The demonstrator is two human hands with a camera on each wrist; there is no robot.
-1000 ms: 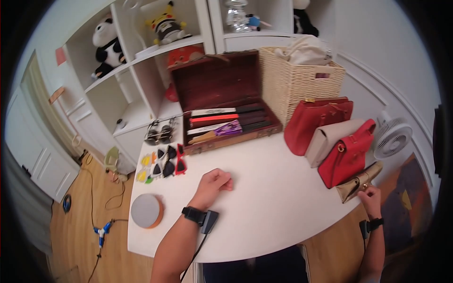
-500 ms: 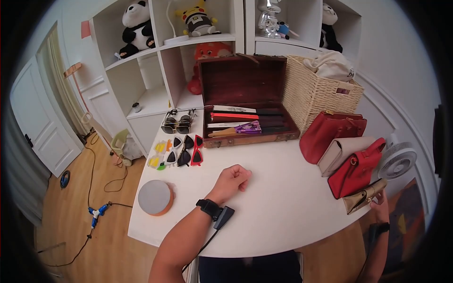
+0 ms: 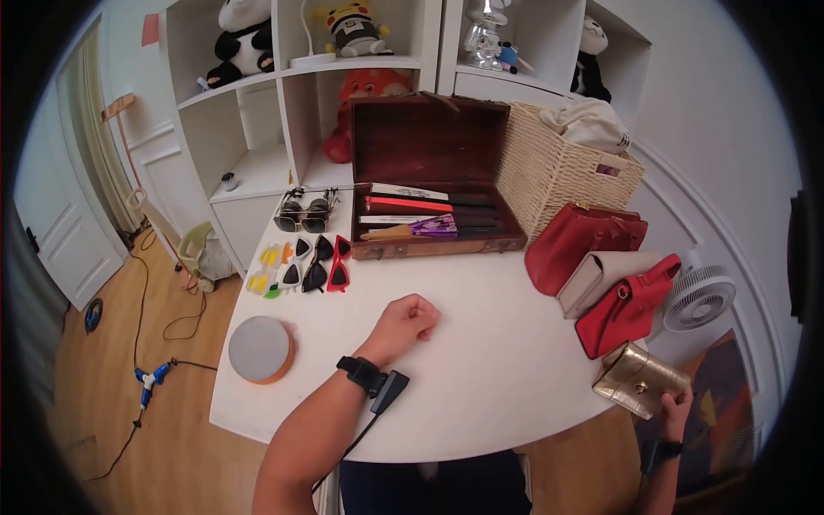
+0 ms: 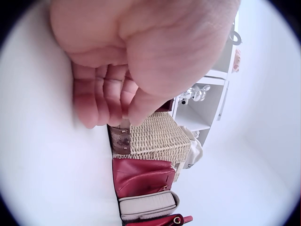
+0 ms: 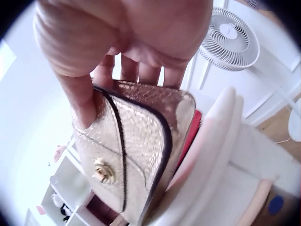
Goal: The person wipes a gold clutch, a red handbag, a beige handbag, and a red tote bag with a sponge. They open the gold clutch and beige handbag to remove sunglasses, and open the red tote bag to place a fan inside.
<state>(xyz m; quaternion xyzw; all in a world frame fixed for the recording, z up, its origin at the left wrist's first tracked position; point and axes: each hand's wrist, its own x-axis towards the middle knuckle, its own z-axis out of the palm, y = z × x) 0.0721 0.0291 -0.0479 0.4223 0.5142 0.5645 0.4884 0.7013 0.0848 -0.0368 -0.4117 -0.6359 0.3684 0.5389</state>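
In the head view my right hand (image 3: 676, 412) grips a gold clutch (image 3: 639, 378) by its edge at the table's right corner. The right wrist view shows the thumb on the clutch's flap side (image 5: 101, 141), the fingers behind it, and a metal turn clasp on its front. Beside it stand a bright red handbag (image 3: 627, 307), a beige clutch bag (image 3: 601, 279) and a dark red handbag (image 3: 575, 249) in a row. My left hand (image 3: 403, 326) rests on the white table, fingers loosely curled around nothing, as the left wrist view of that hand (image 4: 141, 52) also shows.
An open brown case (image 3: 429, 146) with folding fans stands at the back, next to a wicker basket (image 3: 549, 172). Several sunglasses (image 3: 316, 264) lie at left, near a round grey-topped speaker (image 3: 259, 348). A white fan (image 3: 699, 299) stands beyond the table's right edge.
The gold clutch has been tipped and turned in my right hand, so its clasped front now faces up. It has moved away from the red handbag. My left hand stays put.
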